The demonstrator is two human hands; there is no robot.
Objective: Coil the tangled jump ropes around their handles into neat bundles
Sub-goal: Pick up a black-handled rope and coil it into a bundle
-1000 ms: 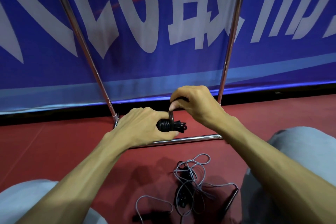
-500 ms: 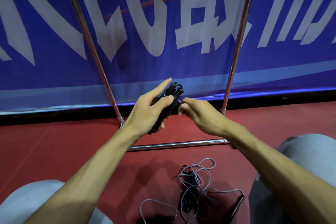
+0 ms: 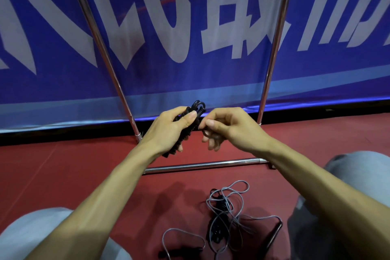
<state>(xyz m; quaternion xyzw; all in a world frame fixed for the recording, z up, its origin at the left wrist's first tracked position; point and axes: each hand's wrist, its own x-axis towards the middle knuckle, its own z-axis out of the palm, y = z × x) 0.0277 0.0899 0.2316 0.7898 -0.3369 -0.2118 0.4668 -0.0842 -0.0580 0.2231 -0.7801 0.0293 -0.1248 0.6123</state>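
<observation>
Head view: one camera, looking down over both forearms.
Left hand: the left hand (image 3: 168, 127) is up off the floor. Its fingers are wrapped round the black bundle (image 3: 191, 121) and the thumb lies flat along the near side, a firm grip.
Black bundle: black cord wound tight round its handles, held in the air in front of the banner's lower edge. It is tilted, top end leaning up and to the right, bottom end poking out below the left palm. Small loops stick out at the top.
Right hand: the right hand (image 3: 231, 127) sits just beside the bundle. Thumb and forefinger are pressed together on a loose loop (image 3: 204, 133) of the black cord at the bundle's side. The other three fingers curl under, and I cannot tell whether they hold anything.
Hands: very close, thumb tips near each other.
Grey rope: down on the red floor (image 3: 63, 164), between the knees, lies the grey rope (image 3: 229, 202) in a slack, uncoiled tangle. One black handle (image 3: 274, 236) sits off to its right, and a second handle (image 3: 179, 251) is at the bottom edge.
Frame: the chrome frame (image 3: 202, 164) has its low bar on the floor just beyond the tangle, with two uprights rising in front of the blue banner (image 3: 147, 80).
Knees: grey-clad knees (image 3: 31, 236) in both lower corners.
</observation>
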